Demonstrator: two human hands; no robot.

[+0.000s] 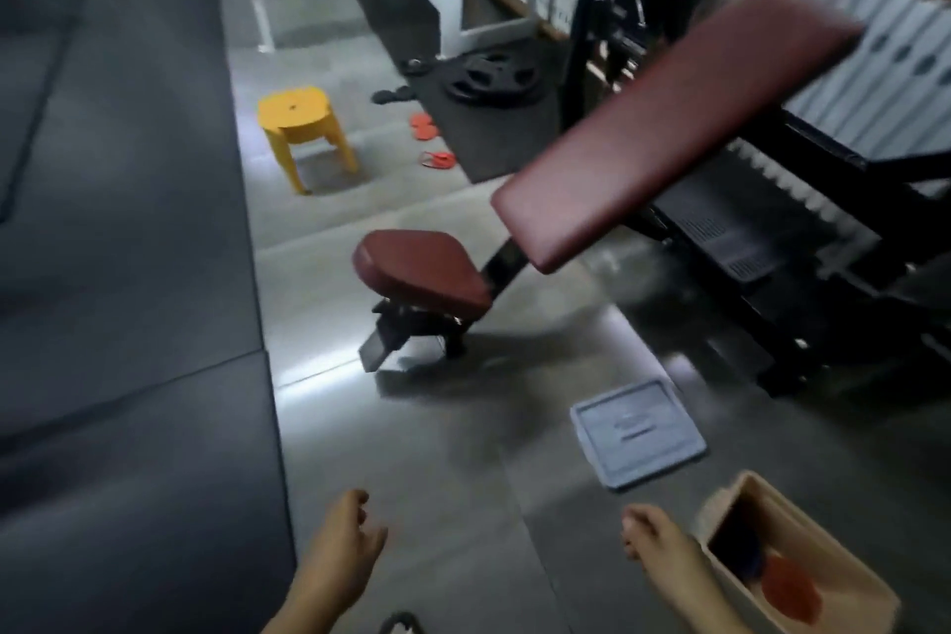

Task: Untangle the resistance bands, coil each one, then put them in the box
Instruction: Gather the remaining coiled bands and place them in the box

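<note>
Head view: both hands, left hand and right hand, hang loosely curled and hold nothing; coiled bands already lie in the box, its lid set aside nearby, likely for access.

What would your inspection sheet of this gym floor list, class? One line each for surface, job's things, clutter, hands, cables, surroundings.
Surface: grey tiled floor, black mats at left.
Job's things: open beige box holding a red and a dark item; grey lid lying apart.
Clutter: yellow stool, orange sandals.
Hands: left hand and right hand empty, fingers relaxed.
Cables: nothing seen.
Surroundings: maroon bench, weight plates.
</note>
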